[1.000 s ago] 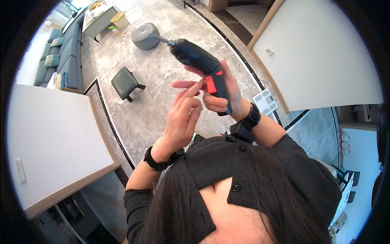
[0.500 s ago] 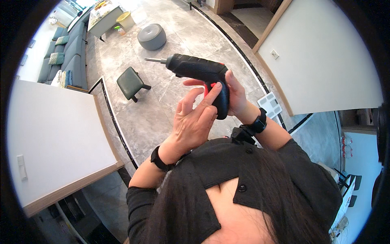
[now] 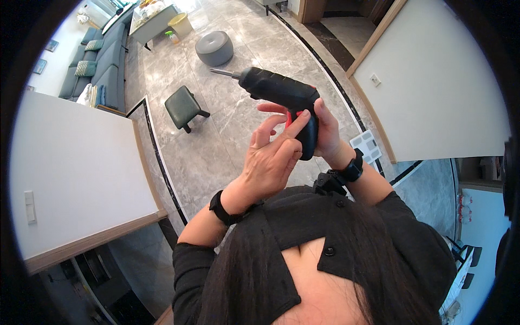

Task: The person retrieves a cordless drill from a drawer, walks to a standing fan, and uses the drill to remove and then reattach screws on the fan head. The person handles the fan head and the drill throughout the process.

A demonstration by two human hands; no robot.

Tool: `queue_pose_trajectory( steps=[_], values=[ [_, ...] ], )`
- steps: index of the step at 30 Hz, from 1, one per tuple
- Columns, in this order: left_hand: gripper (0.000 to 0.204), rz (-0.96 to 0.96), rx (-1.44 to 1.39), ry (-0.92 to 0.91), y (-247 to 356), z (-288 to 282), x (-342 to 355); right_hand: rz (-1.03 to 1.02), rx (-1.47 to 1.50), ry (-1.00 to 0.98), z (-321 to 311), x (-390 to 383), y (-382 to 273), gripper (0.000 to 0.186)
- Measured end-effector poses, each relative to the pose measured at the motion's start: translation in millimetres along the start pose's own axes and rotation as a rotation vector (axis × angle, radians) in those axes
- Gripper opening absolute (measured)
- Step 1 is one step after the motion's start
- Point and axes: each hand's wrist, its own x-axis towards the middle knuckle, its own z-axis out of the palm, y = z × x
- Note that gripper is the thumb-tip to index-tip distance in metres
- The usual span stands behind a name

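Note:
A black cordless screwdriver [image 3: 279, 88] with red accents is held up in front of me, its long metal bit pointing to the far left. My right hand [image 3: 328, 135] wraps its pistol grip from the right, thumb along the back of the handle. One right finger shows past the front of the grip. From the left, my left hand [image 3: 271, 160] reaches onto the handle; a fingertip rests on the red part near the trigger, and the other fingers are bent. The far side of the grip is hidden. Black bands circle both wrists.
Beyond the tool, a dark green stool [image 3: 185, 107] and a round grey pouf [image 3: 214, 47] stand on the tiled floor. A grey sofa [image 3: 111, 70] lies far left. White partitions flank me, and a white scale [image 3: 366, 146] is on the floor at right.
The view has shifted, so the room appears farther right in the picture. The screwdriver has tilted slightly, its bit end higher in the picture. Both hands keep the same grip.

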Motion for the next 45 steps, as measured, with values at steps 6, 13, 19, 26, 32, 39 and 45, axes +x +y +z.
queue_pose_trajectory(
  steps=[6, 13, 19, 26, 32, 39, 45],
  values=[
    [0.018, 0.117, 0.051, 0.017, 2.3, -1.6, -17.8, 0.011, -0.021, 0.038, -11.3, -1.9, -5.6, 0.081],
    [0.015, 0.057, 0.000, 0.059, -6.4, -3.9, -33.0, 0.124, 0.195, 0.052, -18.2, -2.2, -5.2, 0.082],
    [0.012, 0.046, -0.016, 0.091, -7.2, -6.5, -33.1, 0.151, 0.167, 0.055, -15.0, -0.1, -6.8, 0.082],
    [0.011, 0.042, -0.023, 0.101, -8.6, -8.3, -31.4, 0.164, 0.164, 0.034, -16.0, 1.7, -6.8, 0.083],
    [0.007, 0.046, -0.033, 0.099, -15.5, -10.0, -29.3, 0.161, 0.186, 0.068, -18.2, 6.1, -5.0, 0.082],
    [0.007, 0.030, -0.024, 0.108, -24.8, -15.8, -28.7, 0.160, 0.221, -0.044, -25.4, 17.9, 0.3, 0.082],
    [0.007, -0.023, 0.017, 0.172, -46.3, -30.7, -31.3, 0.167, 0.161, 0.107, -23.7, 32.0, 6.4, 0.082]
  ],
)
